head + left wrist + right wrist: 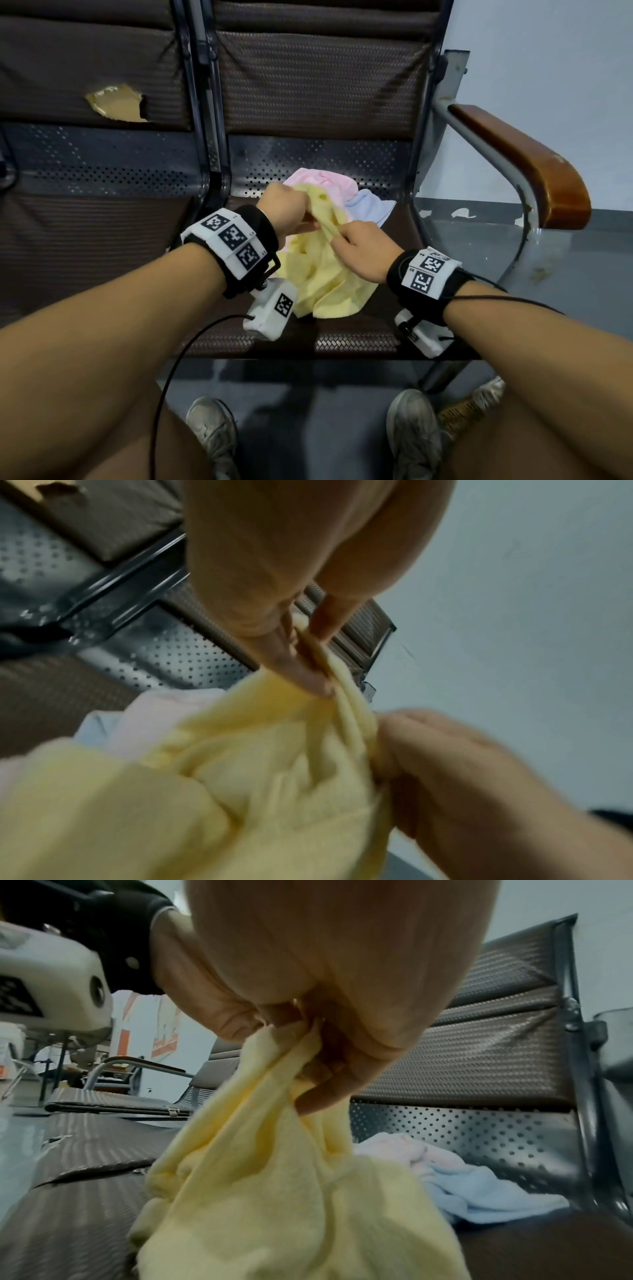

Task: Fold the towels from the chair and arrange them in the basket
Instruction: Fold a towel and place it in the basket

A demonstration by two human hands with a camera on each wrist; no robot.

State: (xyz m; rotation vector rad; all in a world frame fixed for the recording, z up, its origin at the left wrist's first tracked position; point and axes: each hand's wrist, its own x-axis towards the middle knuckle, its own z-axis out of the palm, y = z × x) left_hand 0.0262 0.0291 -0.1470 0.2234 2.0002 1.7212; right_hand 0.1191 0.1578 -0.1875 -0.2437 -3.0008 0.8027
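A yellow towel [322, 270] hangs bunched over the brown chair seat [342, 335], held up by both hands. My left hand [287, 212] pinches its upper edge between thumb and fingers; in the left wrist view the yellow towel [260, 777] runs down from that pinch. My right hand [359, 250] grips the same edge just beside it, fingers curled into the yellow towel [274, 1191]. Behind lie a pink towel [318, 181] and a blue towel [370, 209], crumpled on the seat. The blue towel [486, 1194] and the pink towel [404, 1150] show in the right wrist view. No basket is in view.
The seat's backrest [318, 82] rises behind the towels. A wooden armrest [524, 161] on a metal frame stands at the right. A second seat [85, 240] with a torn backrest adjoins on the left. My shoes [212, 435] stand on the grey floor below.
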